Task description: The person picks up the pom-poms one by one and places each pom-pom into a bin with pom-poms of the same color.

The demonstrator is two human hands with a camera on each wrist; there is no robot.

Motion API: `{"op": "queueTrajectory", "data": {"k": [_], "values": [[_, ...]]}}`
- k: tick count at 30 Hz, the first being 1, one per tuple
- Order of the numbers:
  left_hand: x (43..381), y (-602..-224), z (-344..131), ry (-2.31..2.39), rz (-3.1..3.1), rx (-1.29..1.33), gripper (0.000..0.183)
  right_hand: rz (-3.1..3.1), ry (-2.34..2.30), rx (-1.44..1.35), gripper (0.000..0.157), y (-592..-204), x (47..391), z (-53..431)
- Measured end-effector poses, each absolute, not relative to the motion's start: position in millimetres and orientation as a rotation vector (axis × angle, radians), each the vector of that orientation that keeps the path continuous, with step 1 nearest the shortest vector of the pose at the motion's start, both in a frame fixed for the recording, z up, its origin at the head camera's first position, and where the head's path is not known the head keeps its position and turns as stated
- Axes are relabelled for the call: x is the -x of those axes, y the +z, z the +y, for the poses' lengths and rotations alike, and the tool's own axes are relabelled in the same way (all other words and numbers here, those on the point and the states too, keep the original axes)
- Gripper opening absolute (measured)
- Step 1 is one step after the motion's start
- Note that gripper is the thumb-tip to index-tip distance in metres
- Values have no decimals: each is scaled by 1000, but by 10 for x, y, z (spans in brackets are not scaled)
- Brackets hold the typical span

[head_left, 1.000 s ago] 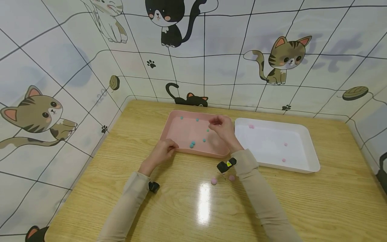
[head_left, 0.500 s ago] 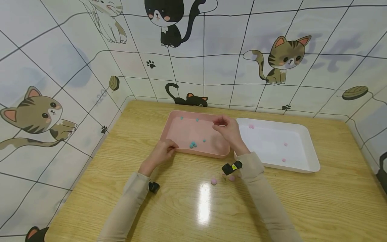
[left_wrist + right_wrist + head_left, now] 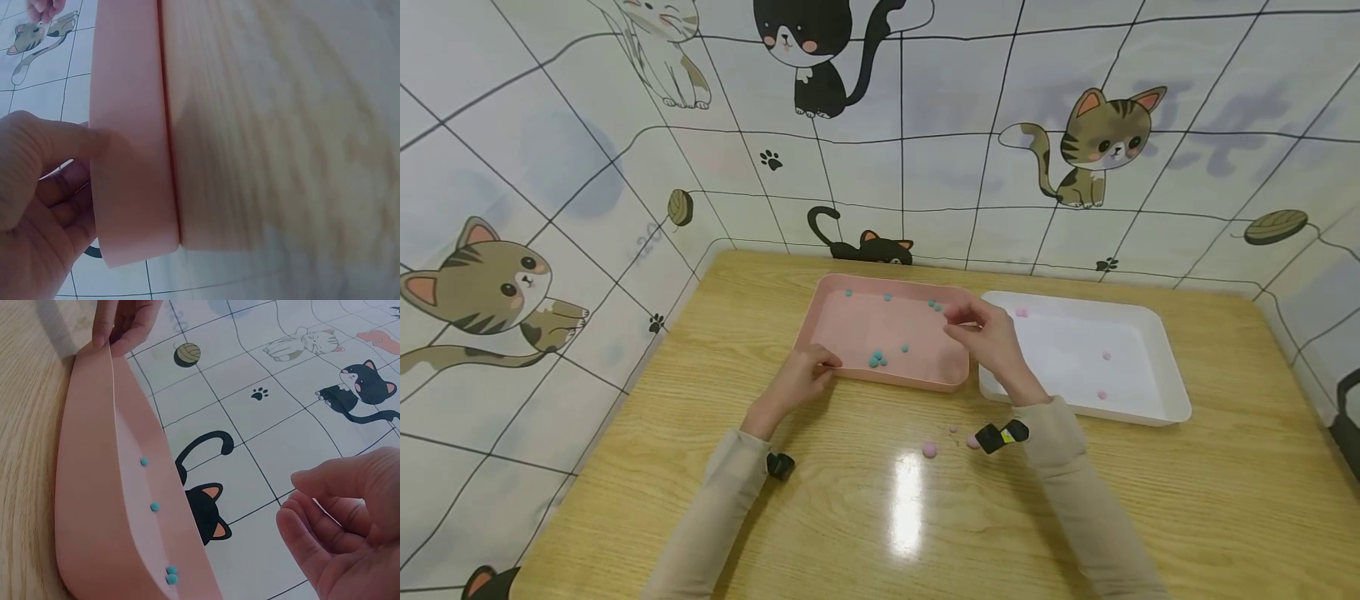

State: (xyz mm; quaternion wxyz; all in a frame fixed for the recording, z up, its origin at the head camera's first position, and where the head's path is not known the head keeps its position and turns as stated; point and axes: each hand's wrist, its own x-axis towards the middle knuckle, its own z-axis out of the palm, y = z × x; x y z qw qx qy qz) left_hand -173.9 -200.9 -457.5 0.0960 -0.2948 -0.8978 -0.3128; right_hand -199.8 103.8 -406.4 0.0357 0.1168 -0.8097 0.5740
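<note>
Left hand (image 3: 805, 377) pinched pink tray (image 3: 895, 382) rim. Right hand (image 3: 992, 335) held nothing, fingers loosely bent; nearest beads (image 3: 937, 308) lay just left of it. Steady tray, light touch probably suited beads that small.

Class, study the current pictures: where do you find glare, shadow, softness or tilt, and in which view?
Head view: a white glare streak on the table, soft shadows beside the sleeves; left wrist view: hazy, wood grain smeared, left hand clearer; right wrist view: scene strongly tilted, turquoise balls fairly distinct.
</note>
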Motion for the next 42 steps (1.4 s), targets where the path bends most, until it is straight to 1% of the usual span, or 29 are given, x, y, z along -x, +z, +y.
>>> {"op": "queueTrajectory", "data": {"k": [6,11,19,25,28,32,35,42], "values": [[1740,-4582,-1987,-965,-2629,890,13,-2493,1705,-409,13,-4081,1893,1206],[1715,-4544,-1943,-991,-2594,911,13,-2526,1655,-417,15,-4091,1800,1374],[1668,-4474,-1803,-1029,-2476,999,16,-2522,1609,-403,13,-4094,1623,1668],[1648,-4461,-1677,-1065,-2437,1049,14,-2520,1572,-366,15,-4141,1494,1895],[1629,-4458,-1623,-1105,-2438,1057,14,-2520,1537,-345,14,-4046,1398,1957],[1606,-4463,-1560,-1168,-2440,1085,15,-2518,1512,-314,15,-4050,1352,2109],[1590,-4466,-1506,-1201,-2428,1114,15,-2514,1510,-289,16,-4174,1383,2280],[1543,-4469,-1368,-1221,-2415,1191,13,-2553,1493,-298,19,-4244,1331,2570]]}}
